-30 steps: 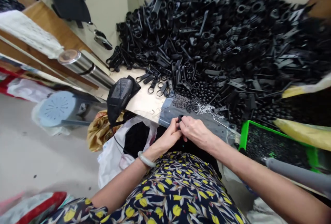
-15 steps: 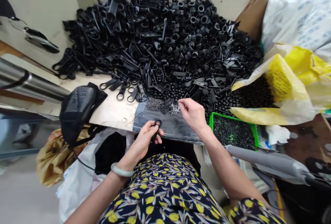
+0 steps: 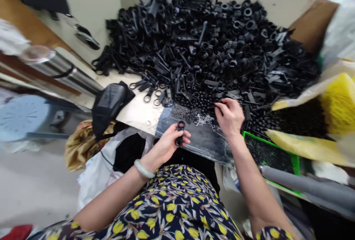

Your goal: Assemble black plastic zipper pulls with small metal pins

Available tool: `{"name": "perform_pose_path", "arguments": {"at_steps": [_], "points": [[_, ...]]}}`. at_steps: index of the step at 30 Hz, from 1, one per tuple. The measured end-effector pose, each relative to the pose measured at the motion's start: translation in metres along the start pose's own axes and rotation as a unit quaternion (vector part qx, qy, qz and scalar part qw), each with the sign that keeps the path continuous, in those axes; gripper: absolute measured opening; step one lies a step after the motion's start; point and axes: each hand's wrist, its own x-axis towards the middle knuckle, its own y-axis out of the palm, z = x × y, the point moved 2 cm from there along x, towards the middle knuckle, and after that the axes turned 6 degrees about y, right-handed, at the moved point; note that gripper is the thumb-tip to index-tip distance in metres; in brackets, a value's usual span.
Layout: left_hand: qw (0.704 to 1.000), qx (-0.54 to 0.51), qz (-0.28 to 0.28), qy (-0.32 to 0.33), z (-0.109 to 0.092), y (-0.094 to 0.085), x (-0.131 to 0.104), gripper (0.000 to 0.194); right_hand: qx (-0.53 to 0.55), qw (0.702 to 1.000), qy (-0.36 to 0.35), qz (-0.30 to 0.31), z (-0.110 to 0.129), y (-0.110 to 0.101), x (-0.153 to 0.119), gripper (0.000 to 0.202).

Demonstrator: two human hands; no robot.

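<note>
My left hand (image 3: pixel 169 142) holds a black ringed part (image 3: pixel 180 133) upright between thumb and fingers, over the front edge of the dark work mat (image 3: pixel 199 138). My right hand (image 3: pixel 229 117) is at the near edge of the heap, its thumb and forefinger pinched at small black round pieces (image 3: pixel 206 103); what lies between the fingertips is too small to make out. Small silvery pins (image 3: pixel 203 119) lie on the mat to the left of my right hand. Behind both hands rises a large heap of black plastic parts (image 3: pixel 191 44).
A green-rimmed tray (image 3: pixel 296 164) of tiny black pieces stands at the right, beside a yellow and white bag (image 3: pixel 337 103). At the left are a black pouch (image 3: pixel 109 103) and a steel flask (image 3: pixel 65 68). A grey tube (image 3: pixel 299 181) lies at lower right.
The view has swung left, so the scene sits further right. My right hand has moved from the silvery pins to the small round pieces. The part in my left hand is turned more upright.
</note>
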Motion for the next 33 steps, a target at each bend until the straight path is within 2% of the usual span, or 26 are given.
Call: {"name": "perform_pose_path", "arguments": {"at_steps": [4, 6, 8, 10, 11, 13, 16, 20, 24, 33], "points": [[0.998, 0.001, -0.013, 0.056, 0.001, 0.009, 0.006, 0.032, 0.025, 0.99, 0.016, -0.136, -0.01, -0.014, 0.007, 0.014], [0.995, 0.011, -0.019, 0.095, 0.0, 0.013, 0.009, 0.032, 0.07, 0.984, 0.042, -0.157, -0.001, -0.023, 0.003, 0.02], [0.99, 0.023, -0.024, 0.135, 0.0, 0.017, 0.011, 0.031, 0.118, 0.985, 0.036, -0.119, 0.019, -0.031, -0.009, 0.024], [0.987, 0.018, -0.02, 0.16, 0.0, 0.021, 0.011, 0.029, 0.181, 0.983, -0.041, -0.015, 0.049, -0.035, -0.027, 0.018], [0.986, 0.004, -0.013, 0.165, 0.001, 0.023, 0.011, 0.027, 0.2, 0.977, -0.07, 0.011, 0.064, -0.037, -0.037, 0.016], [0.986, -0.033, -0.002, 0.166, 0.003, 0.026, 0.009, 0.023, 0.212, 0.975, -0.067, 0.019, 0.088, -0.039, -0.054, 0.014], [0.986, -0.067, 0.007, 0.156, 0.005, 0.028, 0.004, 0.026, 0.24, 0.97, -0.015, 0.027, 0.107, -0.037, -0.074, 0.018], [0.99, -0.066, 0.014, 0.127, 0.005, 0.025, -0.002, 0.029, 0.305, 0.948, 0.011, 0.089, 0.113, -0.034, -0.089, 0.031], [0.992, -0.061, 0.03, 0.11, 0.006, 0.023, -0.005, 0.03, 0.356, 0.926, 0.066, 0.106, 0.111, -0.035, -0.094, 0.031], [0.993, -0.047, 0.016, 0.102, 0.008, 0.02, -0.007, 0.032, 0.361, 0.923, 0.06, 0.116, 0.115, -0.036, -0.102, 0.034]]}}
